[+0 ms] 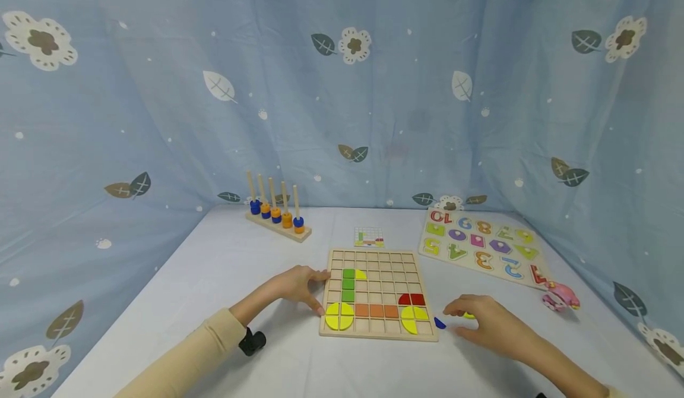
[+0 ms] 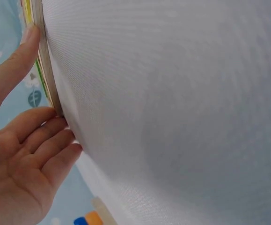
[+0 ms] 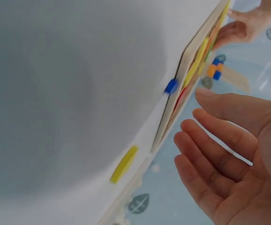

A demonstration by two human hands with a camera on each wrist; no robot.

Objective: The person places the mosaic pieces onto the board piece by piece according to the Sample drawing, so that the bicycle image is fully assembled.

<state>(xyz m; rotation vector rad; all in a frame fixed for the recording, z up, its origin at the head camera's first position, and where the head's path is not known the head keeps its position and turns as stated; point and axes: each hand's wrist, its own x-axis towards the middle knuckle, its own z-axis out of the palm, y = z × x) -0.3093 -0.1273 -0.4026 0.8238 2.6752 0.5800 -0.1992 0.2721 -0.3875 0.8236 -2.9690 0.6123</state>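
A wooden grid board point(image 1: 376, 327) lies on the table with green squares point(image 1: 348, 284), orange squares point(image 1: 376, 311), red pieces point(image 1: 412, 299) and yellow quarter-circles point(image 1: 339, 316) in its cells. My left hand point(image 1: 297, 285) rests at the board's left edge, thumb and fingertips touching the rim, fingers fairly straight. Right of the board, my right hand point(image 1: 486, 321) hovers with loosely bent fingers and nothing between them. A small blue piece point(image 1: 440, 323) lies between that hand and the board's right edge. Partly hidden behind the right fingers is a yellow piece point(image 3: 124, 164), loose on the table.
Behind the board lies a small pattern card point(image 1: 369, 237). A peg stand point(image 1: 278, 227) with blue and orange beads stands at back left. At back right is a number and shape puzzle board point(image 1: 465, 255), with a pink toy point(image 1: 560, 296) by its front corner.
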